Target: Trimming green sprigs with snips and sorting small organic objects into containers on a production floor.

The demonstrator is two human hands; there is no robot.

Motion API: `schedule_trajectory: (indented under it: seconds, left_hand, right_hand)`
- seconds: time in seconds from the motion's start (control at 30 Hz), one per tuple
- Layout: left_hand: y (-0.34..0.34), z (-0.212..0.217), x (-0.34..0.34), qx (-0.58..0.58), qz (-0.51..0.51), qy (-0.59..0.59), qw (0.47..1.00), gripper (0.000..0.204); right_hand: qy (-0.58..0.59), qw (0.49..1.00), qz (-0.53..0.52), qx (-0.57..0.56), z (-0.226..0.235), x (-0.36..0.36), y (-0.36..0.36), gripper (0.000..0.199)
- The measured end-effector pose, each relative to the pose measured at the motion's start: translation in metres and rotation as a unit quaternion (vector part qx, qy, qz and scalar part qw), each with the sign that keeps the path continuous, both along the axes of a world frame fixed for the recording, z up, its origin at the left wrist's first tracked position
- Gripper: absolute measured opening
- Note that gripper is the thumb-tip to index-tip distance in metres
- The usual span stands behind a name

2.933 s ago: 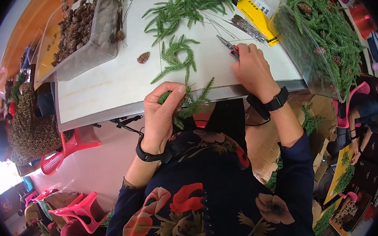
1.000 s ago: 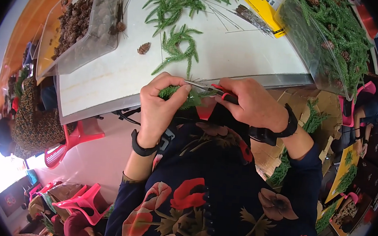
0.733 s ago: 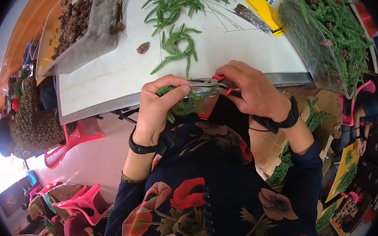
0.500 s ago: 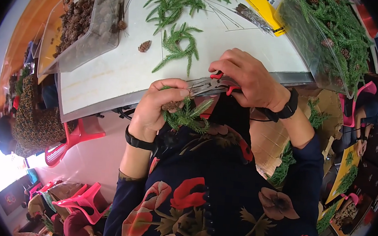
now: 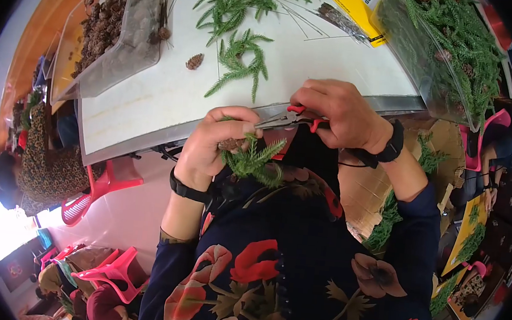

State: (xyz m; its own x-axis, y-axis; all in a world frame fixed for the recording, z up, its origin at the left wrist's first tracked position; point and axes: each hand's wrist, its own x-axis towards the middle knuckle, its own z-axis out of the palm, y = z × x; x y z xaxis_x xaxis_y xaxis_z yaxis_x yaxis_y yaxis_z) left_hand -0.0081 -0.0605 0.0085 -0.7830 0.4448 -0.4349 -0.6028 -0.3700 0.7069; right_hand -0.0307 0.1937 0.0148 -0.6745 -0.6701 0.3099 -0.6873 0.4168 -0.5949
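My left hand (image 5: 218, 137) is closed around a green artificial pine sprig (image 5: 257, 161) with a brown pine cone (image 5: 231, 145), held just off the table's near edge. In my right hand (image 5: 344, 114) are red-handled pliers (image 5: 284, 120). Their long narrow jaws point left and reach the fingertips of my left hand, above the sprig. Whether the jaws grip a wire there is too small to tell. A loose pine cone (image 5: 194, 61) and a curled green sprig (image 5: 240, 64) lie on the white table beyond my hands.
At the back left stands a clear bin (image 5: 128, 57) of pine cones; another clear bin (image 5: 422, 71) at the right is heaped with green sprigs. Thin wires (image 5: 304, 21) lie by a yellow package (image 5: 357, 13). Cardboard (image 5: 356, 199) is below right. Other people sit nearby.
The pliers have closed up, and my right fingers have drawn together on the handles and dropped slightly. My left hand stays nearly in place with the sprig.
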Motion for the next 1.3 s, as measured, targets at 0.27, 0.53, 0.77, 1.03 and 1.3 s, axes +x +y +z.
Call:
schedule_trajectory:
  seconds: [0.27, 0.53, 0.77, 1.03, 1.3]
  left_hand:
    - [0.013, 0.012, 0.007, -0.211, 0.075, 0.209, 0.952, 0.008]
    - [0.005, 0.01, 0.003, -0.085, 0.051, 0.085, 0.991, 0.009]
    - [-0.003, -0.003, 0.0, 0.02, -0.045, -0.031, 0.998, 0.012]
    - [0.002, -0.005, 0.002, 0.111, -0.061, -0.082, 0.989, 0.011]
    - [0.014, 0.016, 0.014, -0.269, 0.051, 0.223, 0.935, 0.009]
  right_hand:
    - [-0.119, 0.986, -0.08, 0.081, 0.003, 0.028, -0.003, 0.036]
    - [-0.006, 0.999, -0.041, 0.016, 0.001, 0.006, 0.003, 0.044]
    - [0.066, 0.997, 0.025, -0.03, 0.001, -0.009, -0.002, 0.05]
    - [0.076, 0.995, 0.048, -0.039, 0.001, -0.01, 0.001, 0.046]
    - [-0.171, 0.984, -0.041, 0.007, -0.002, 0.023, -0.001, 0.028]
